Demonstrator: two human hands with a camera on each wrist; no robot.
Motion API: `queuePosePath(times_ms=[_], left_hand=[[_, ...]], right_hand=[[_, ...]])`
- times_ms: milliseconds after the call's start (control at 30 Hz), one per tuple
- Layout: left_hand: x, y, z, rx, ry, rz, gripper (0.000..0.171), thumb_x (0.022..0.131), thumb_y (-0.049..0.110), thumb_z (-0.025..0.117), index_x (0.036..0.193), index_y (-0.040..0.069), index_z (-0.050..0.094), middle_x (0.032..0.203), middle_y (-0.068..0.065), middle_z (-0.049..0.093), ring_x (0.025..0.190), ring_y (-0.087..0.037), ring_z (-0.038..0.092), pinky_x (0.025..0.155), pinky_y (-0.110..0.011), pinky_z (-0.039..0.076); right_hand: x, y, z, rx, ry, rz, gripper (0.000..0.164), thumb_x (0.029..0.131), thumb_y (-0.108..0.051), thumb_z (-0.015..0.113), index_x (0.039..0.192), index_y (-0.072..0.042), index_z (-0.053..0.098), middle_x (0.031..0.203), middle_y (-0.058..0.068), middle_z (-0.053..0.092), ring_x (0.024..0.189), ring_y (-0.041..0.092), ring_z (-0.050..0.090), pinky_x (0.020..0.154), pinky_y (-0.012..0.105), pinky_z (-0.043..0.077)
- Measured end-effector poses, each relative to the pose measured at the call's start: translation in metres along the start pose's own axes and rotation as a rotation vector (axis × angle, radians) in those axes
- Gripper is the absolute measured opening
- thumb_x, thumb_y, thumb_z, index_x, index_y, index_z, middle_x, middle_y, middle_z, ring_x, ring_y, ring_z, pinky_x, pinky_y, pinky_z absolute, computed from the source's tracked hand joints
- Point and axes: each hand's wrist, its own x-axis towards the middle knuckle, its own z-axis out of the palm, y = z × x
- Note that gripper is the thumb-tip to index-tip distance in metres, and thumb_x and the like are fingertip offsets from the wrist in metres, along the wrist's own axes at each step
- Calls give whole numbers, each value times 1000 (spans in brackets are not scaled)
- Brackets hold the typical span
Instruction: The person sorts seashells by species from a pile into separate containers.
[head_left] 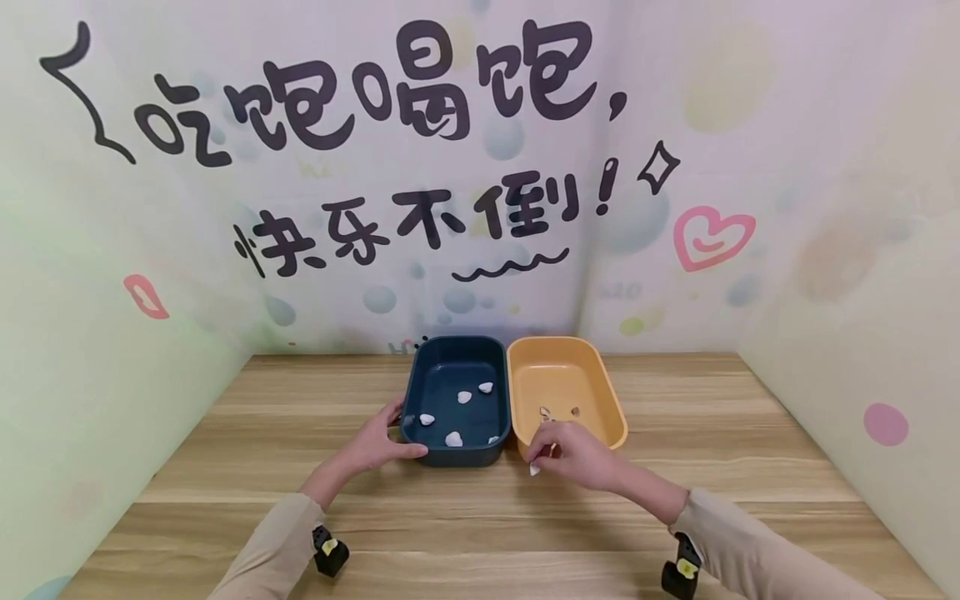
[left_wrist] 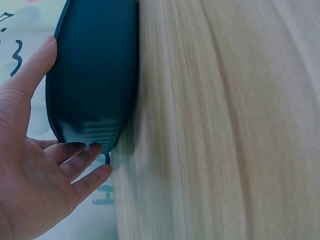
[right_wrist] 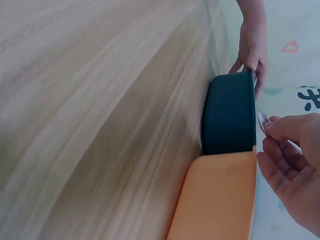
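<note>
My left hand (head_left: 375, 443) holds the dark blue bin (head_left: 456, 457) at its front left corner, the thumb at the front rim and the other fingers along the left side. Several small white shells (head_left: 464, 397) lie spread inside this bin. Between thumb and fingertips my right hand (head_left: 581, 458) pinches a small pale shell (right_wrist: 263, 121), above the front edge of the yellow bin (head_left: 562, 377). Small brownish shells (head_left: 575, 411) lie in the yellow bin, partly hidden behind the right hand. In the right wrist view the pinched shell is beside the blue bin's rim.
Both bins stand side by side on the wood-grain table (head_left: 450, 533), close to the back wall cloth (head_left: 420, 300) with black lettering. Light walls rise on the left and right. Each wrist wears a small black camera (head_left: 330, 552).
</note>
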Motion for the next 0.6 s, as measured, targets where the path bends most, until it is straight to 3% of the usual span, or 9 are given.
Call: queuePosePath(times_ms=[267, 600], left_hand=[[0, 0, -1, -3, 0, 1, 93, 71, 32, 77, 142, 2, 23, 140, -21, 35, 127, -37, 34, 101, -55, 26], [-1, 1, -1, -9, -5, 7, 94, 71, 32, 77, 142, 2, 23, 141, -20, 34, 127, -36, 34, 101, -55, 26]], right_hand=[[0, 11, -13, -11, 69, -59, 5, 76, 1, 70, 78, -3, 69, 75, 0, 64, 67, 4, 52, 58, 22, 49], [0, 25, -23, 21, 111, -16, 4, 78, 1, 67, 78, -2, 69, 76, 4, 65, 69, 9, 55, 58, 22, 49]])
